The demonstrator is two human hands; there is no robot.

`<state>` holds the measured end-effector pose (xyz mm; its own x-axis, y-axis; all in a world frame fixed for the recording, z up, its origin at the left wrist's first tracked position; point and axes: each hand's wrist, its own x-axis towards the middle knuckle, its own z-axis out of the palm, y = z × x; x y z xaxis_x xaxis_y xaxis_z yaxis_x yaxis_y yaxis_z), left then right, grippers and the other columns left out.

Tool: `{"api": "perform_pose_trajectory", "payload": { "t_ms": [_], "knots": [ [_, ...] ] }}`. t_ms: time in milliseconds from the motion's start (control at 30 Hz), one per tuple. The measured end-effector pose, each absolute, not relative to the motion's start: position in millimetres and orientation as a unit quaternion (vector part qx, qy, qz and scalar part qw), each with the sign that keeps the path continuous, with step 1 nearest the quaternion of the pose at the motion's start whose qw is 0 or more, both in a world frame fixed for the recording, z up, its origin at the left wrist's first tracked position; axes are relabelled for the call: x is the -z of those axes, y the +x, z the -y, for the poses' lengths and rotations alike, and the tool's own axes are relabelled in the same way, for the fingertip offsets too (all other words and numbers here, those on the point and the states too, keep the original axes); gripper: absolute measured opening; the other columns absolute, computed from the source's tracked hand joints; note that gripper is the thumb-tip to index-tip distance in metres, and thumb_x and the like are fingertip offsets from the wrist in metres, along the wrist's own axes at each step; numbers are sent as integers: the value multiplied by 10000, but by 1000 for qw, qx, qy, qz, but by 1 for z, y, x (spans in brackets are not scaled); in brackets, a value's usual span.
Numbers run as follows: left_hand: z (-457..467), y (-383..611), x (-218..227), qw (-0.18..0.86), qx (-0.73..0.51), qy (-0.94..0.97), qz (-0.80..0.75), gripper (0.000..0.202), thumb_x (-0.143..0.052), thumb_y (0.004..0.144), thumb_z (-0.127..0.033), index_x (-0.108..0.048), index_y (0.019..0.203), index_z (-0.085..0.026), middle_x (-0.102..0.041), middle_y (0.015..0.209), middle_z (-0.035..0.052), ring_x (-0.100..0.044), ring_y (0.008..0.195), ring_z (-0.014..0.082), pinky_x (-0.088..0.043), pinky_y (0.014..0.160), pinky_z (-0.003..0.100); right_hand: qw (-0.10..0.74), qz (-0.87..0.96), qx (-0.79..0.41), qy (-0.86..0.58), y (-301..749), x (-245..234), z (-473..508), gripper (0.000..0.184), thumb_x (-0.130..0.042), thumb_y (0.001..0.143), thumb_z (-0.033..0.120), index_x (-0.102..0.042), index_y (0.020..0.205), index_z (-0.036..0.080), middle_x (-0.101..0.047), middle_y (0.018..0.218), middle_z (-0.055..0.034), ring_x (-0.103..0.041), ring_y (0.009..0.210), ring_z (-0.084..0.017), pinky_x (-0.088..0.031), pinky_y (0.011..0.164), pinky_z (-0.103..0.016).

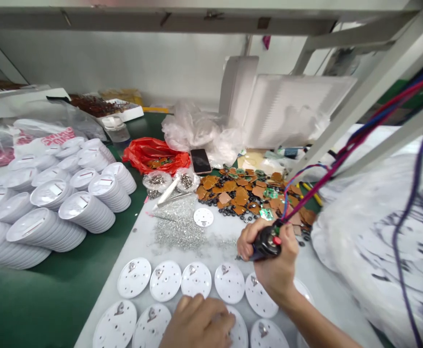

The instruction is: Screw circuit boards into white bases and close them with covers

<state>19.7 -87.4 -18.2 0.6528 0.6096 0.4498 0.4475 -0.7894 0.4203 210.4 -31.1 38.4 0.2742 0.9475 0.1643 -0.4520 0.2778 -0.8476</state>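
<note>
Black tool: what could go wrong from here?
1. Its cords run up past the brown pieces; a swing of the right hand might snag or scatter some.
2. The metal bits lie loose on the surface, so a careless sweep could spread them.
3. The left hand is over the discs; a bump may shift them.

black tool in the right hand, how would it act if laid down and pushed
The tool might roll, since its body looks rounded. The purple cord at its end would probably tug and limit that.
</note>
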Motion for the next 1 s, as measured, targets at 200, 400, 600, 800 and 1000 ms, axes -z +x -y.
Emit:
{"api": "perform_pose_trajectory", "payload": {
  "t_ms": [200,400,600,800,1000],
  "knots": [
    [52,40,-8,263,-259,858,-357,291,-597,933,-74,-659,1166,-236,-659,984,28,-608,873,226,-384,734,359,722,363,-486,-332,221,-69,47,585,-490,872,704,-661,622,203,-491,451,4,-467,395,-139,-392,411,-278],
    [23,70,-7,296,-278,862,-305,118,-796,879,-205,-722,967,-235,-661,866,-28,-595,853,192,-335,787,355,732,332,-488,-340,226,-85,59,614,-462,868,733,-650,610,209,-474,454,8,-476,401,-145,-401,433,-296],
    [23,74,7,245,-284,896,-237,184,-650,998,-308,-624,857,-193,-620,830,-19,-541,806,178,-308,818,360,731,303,-501,-350,230,-91,69,616,-445,866,736,-633,590,218,-439,430,21,-437,377,-136,-401,416,-291],
    [35,78,9,258,-282,907,-177,238,-492,1078,-336,-590,904,-206,-616,858,-14,-508,786,162,-314,835,340,707,313,-546,-322,238,-99,86,622,-434,878,733,-632,587,220,-417,404,30,-386,343,-120,-354,388,-274],
    [52,89,8,196,-231,943,-136,335,-523,1047,-451,-590,822,-212,-607,788,-18,-515,759,176,-324,814,363,627,351,-629,-296,251,-94,115,632,-402,883,771,-690,723,232,-477,485,16,-451,425,-143,-408,477,-307]
  ]
}}
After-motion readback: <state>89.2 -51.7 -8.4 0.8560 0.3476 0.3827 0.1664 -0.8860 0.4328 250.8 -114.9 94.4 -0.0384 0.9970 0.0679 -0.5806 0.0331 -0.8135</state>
